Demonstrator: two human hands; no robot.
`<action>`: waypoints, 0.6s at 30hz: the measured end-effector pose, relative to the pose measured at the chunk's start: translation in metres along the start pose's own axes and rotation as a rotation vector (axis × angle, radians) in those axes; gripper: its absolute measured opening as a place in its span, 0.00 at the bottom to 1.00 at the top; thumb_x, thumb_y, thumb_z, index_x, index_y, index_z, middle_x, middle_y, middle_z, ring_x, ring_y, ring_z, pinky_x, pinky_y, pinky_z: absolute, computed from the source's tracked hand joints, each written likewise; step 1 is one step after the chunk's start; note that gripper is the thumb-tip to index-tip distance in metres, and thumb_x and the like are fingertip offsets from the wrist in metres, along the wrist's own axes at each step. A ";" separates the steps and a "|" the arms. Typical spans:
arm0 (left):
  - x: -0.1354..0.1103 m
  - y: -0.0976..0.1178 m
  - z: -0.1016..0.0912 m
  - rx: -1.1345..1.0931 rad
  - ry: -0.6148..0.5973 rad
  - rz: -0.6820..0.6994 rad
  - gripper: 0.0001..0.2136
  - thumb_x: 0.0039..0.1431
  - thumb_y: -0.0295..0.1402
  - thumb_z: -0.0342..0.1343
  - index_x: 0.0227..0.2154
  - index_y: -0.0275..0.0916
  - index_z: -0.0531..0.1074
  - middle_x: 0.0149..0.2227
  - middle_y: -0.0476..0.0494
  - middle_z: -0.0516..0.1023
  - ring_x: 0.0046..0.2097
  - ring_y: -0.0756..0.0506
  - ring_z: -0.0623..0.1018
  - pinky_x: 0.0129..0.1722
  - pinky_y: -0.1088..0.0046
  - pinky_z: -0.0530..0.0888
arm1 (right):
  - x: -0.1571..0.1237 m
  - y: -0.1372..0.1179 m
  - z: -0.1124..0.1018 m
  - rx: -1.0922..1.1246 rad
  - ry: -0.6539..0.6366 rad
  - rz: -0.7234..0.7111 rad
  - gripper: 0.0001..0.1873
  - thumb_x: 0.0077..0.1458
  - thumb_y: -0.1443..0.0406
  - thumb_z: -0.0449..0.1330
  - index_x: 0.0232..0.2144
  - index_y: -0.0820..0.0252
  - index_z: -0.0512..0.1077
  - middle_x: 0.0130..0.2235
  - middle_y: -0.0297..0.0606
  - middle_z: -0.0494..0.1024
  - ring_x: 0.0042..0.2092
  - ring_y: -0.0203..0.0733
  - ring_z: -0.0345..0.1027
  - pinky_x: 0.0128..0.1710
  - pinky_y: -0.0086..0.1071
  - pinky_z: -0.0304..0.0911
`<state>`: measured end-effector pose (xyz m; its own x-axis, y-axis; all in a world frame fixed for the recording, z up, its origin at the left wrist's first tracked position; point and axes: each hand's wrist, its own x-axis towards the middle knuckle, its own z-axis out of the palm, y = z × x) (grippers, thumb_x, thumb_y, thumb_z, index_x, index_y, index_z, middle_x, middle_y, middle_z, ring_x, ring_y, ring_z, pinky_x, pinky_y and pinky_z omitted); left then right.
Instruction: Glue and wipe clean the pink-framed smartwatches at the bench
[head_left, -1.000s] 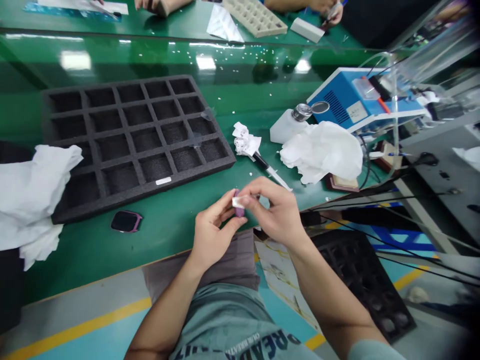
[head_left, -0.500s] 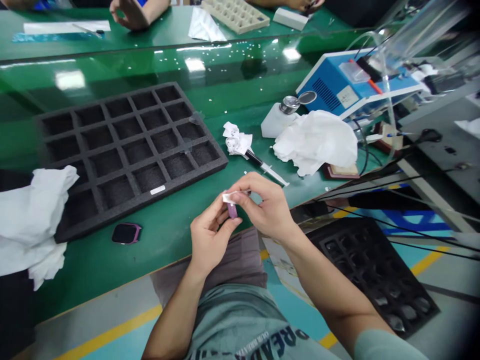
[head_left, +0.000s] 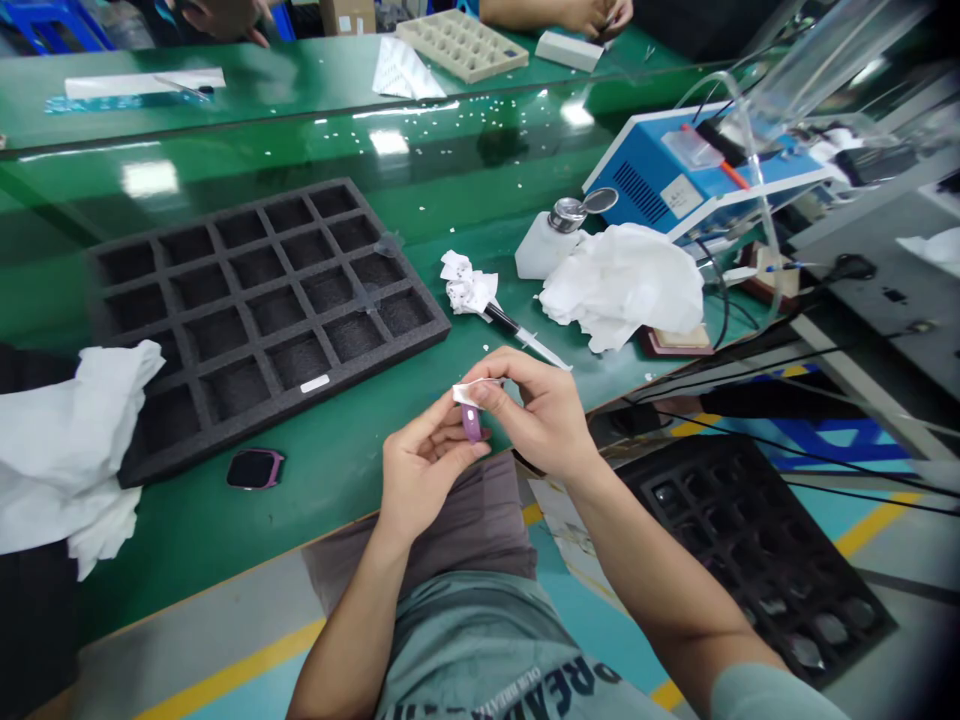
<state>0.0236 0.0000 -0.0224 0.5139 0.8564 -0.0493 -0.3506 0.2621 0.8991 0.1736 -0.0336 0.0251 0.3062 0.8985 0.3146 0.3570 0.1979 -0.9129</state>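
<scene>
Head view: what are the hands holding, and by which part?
The left hand pinches a small purple rounded piece by its lower end; the right hand grips a small white scrap by its right edge, at the piece's top.

Shirt (head_left: 480, 650) print reads "OUR BREATH"

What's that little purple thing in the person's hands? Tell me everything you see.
The purple piece is small, rounded and smooth, plastic-looking. The left hand pinches it from below, upright, near the table edge; the right hand presses a white scrap against its top. The fingers hide most of it, so its full shape cannot be told.
</scene>
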 end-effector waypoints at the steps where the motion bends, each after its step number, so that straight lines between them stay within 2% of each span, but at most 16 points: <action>1: 0.000 0.000 -0.001 -0.022 -0.015 -0.003 0.29 0.42 0.30 0.78 0.51 0.48 0.82 0.41 0.46 0.88 0.40 0.44 0.87 0.43 0.68 0.86 | -0.001 -0.001 0.000 -0.008 -0.003 -0.008 0.09 0.64 0.58 0.64 0.34 0.56 0.79 0.34 0.36 0.81 0.36 0.40 0.74 0.38 0.36 0.70; 4: -0.001 0.001 -0.002 -0.064 -0.008 -0.009 0.25 0.42 0.36 0.78 0.47 0.46 0.84 0.43 0.43 0.88 0.41 0.42 0.87 0.44 0.66 0.86 | -0.007 -0.004 0.001 -0.024 -0.019 -0.038 0.08 0.64 0.60 0.64 0.34 0.55 0.79 0.33 0.36 0.81 0.36 0.41 0.73 0.37 0.37 0.69; 6: -0.002 0.001 -0.001 -0.054 0.023 0.002 0.20 0.46 0.36 0.77 0.44 0.45 0.85 0.43 0.43 0.88 0.43 0.41 0.87 0.45 0.65 0.85 | -0.010 -0.002 0.003 -0.032 -0.024 -0.066 0.06 0.64 0.61 0.64 0.34 0.54 0.79 0.34 0.36 0.81 0.37 0.42 0.74 0.38 0.37 0.69; 10: -0.005 0.000 0.001 -0.008 0.051 0.009 0.28 0.47 0.30 0.76 0.53 0.46 0.81 0.49 0.41 0.87 0.49 0.39 0.86 0.51 0.62 0.84 | -0.011 0.010 0.002 -0.127 0.071 -0.010 0.06 0.63 0.62 0.64 0.34 0.55 0.78 0.34 0.36 0.81 0.36 0.42 0.73 0.39 0.37 0.68; 13: -0.006 -0.003 0.002 0.037 0.059 0.019 0.25 0.51 0.30 0.73 0.54 0.44 0.80 0.53 0.39 0.85 0.52 0.38 0.85 0.57 0.60 0.81 | -0.015 0.011 -0.003 -0.140 0.128 0.048 0.07 0.64 0.61 0.64 0.34 0.56 0.77 0.33 0.36 0.80 0.35 0.41 0.72 0.37 0.36 0.67; 18: -0.006 -0.010 0.001 0.137 0.041 0.094 0.21 0.56 0.30 0.69 0.53 0.44 0.81 0.54 0.42 0.84 0.54 0.38 0.84 0.58 0.60 0.80 | -0.017 0.000 -0.001 -0.186 0.002 -0.112 0.06 0.64 0.64 0.63 0.33 0.54 0.77 0.33 0.37 0.80 0.36 0.42 0.72 0.37 0.37 0.67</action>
<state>0.0243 -0.0081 -0.0305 0.4507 0.8924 0.0224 -0.2839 0.1195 0.9514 0.1690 -0.0492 0.0201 0.2573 0.8741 0.4120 0.5454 0.2206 -0.8086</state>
